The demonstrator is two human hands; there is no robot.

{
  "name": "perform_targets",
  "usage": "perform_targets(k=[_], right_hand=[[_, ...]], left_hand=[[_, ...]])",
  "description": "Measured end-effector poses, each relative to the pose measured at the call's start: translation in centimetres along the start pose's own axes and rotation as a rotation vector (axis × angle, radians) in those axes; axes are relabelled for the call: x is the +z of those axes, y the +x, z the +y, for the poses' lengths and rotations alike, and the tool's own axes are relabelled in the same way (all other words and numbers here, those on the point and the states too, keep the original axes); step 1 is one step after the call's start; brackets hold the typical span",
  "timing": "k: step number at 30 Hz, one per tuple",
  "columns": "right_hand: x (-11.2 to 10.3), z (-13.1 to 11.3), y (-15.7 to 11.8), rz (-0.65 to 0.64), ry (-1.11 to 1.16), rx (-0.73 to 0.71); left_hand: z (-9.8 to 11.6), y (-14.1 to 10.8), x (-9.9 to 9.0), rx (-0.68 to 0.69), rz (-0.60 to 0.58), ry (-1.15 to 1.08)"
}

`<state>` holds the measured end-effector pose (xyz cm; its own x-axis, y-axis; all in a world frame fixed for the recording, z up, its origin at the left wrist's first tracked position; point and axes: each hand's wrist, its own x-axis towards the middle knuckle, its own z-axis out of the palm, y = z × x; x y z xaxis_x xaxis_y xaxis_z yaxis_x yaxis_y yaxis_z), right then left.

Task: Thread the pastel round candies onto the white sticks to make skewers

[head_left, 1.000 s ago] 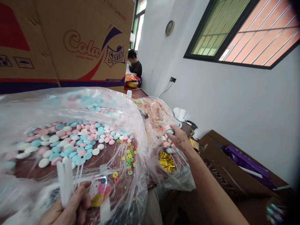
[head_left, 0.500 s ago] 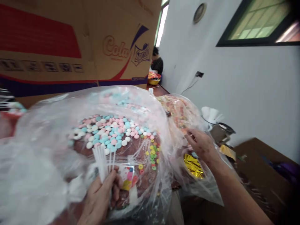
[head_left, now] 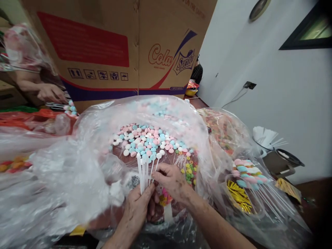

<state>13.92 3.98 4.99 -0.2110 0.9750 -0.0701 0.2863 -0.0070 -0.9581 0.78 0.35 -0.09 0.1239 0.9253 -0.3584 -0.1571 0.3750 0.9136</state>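
My left hand [head_left: 138, 204] is closed round a bundle of thin white sticks [head_left: 143, 174] that point up and away from me. Thumb and fingers of my right hand [head_left: 171, 181] pinch one white stick [head_left: 156, 166] at the right of that bundle. Just beyond the sticks lies a spread of pink, blue and white round candies [head_left: 145, 140], inside the mouth of a clear plastic bag [head_left: 153, 107]. Small green, yellow and red ring candies [head_left: 190, 169] lie beyond my right wrist. A colourful printed piece [head_left: 166, 197] is partly hidden below my right hand.
Finished-looking candy skewers [head_left: 249, 173] and gold ties [head_left: 238, 196] lie at right, before a pot [head_left: 281, 160] and white sticks in a holder [head_left: 267, 138]. A large carton [head_left: 103, 41] stands behind. At left, another person's hand [head_left: 52, 93] is near candy skewers [head_left: 70, 109].
My right hand has come from the bag at the right to the stick bundle and now pinches a stick. The view has turned left, bringing the other person's arm into sight.
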Motion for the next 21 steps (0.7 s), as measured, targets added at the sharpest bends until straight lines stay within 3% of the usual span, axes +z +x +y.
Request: perform_targets(k=[4,8,12,15,18,21], right_hand=[[0.4,0.3,0.3,0.049,-0.039,0.001],[-2.1,0.2,0.3,-0.005,-0.230,-0.053],[-7.2,1.3,0.1,0.127,-0.799,-0.079],[-9.8,3.0,-0.5,0.064,-1.170,0.060],[-9.9,4.4,-0.9,0.031,-1.315,0.094],[-8.7,4.7,-0.6,0.039,-1.213,0.001]], left_hand=[[0.0,0.2,0.1,0.042,0.030,0.010],[-0.3,0.4,0.2,0.090,0.059,0.021],[-0.6,0.4,0.2,0.076,0.062,0.008],[-0.9,0.4,0.0,0.058,0.039,-0.007],[-1.1,0.4,0.0,0.052,0.038,-0.018],[-1.0,0.4,0.1,0.044,0.052,-0.020]])
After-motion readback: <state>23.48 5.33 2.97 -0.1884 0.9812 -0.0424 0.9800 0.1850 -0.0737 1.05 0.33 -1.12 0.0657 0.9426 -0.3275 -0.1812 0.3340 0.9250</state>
